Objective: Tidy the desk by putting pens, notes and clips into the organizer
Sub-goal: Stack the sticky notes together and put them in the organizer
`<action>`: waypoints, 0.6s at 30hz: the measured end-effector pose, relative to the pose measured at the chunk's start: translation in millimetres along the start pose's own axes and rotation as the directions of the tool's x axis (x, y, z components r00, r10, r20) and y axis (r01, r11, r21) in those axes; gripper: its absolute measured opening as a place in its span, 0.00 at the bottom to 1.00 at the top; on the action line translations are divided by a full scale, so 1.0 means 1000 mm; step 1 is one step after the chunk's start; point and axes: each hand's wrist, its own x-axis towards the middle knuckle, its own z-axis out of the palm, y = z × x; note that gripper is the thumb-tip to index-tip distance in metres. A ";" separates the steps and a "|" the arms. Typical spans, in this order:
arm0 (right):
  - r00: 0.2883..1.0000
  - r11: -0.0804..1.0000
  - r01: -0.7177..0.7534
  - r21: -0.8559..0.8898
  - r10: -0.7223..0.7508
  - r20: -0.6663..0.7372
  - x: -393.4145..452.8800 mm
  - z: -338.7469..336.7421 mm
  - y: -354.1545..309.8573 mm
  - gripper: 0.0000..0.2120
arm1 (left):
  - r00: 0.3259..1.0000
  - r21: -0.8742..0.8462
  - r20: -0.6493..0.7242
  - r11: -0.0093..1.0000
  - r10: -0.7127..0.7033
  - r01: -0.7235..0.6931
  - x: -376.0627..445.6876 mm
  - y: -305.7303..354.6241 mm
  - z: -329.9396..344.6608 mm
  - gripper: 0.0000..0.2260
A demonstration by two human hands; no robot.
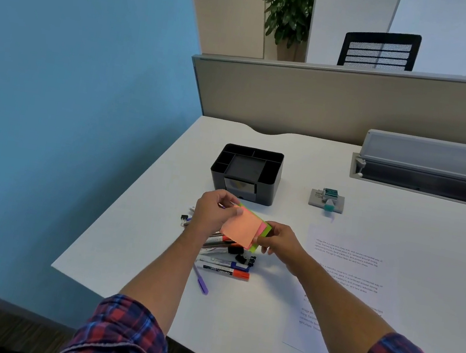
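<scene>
The white bench (303, 162) fills the right and near part of the view, with a blue wall on the left and a grey partition (342, 102) along its far edge. A printed sheet of paper (356, 270) lies on the right side of the bench. The black organizer (273, 179), with several open compartments and a small drawer in its near face, stands toward the far left of the bench. Just near of it, raised above the bench, both hands hold a small stack of sticky notes (243, 230), orange on top with pink and green under it. The left hand (213, 211) pinches the stack's far left edge; the right hand (279, 239) grips its near right corner. Under the hands lies a cluster of markers (224, 267), a purple pen (200, 281) nearest, and black binder clips (245, 259) beside them, one more clip (184, 218) to the left. A small grey and teal punch (327, 199) sits right of the organizer.
</scene>
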 end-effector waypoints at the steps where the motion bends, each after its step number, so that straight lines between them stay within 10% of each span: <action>1: 1.000 1.000 -0.007 0.009 0.007 0.007 0.001 0.000 0.000 0.08 | 1.000 0.019 -0.013 1.000 -0.008 0.008 0.000 0.001 0.001 0.10; 13: 0.999 0.988 -0.031 0.150 0.025 0.042 0.008 0.002 -0.010 0.09 | 0.982 0.190 0.174 0.981 -0.075 0.042 0.007 -0.007 0.014 0.20; 18: 0.999 0.939 -0.003 0.344 0.017 -0.038 0.010 0.002 -0.018 0.17 | 0.996 0.217 0.048 0.974 -0.074 0.062 0.004 -0.004 0.028 0.15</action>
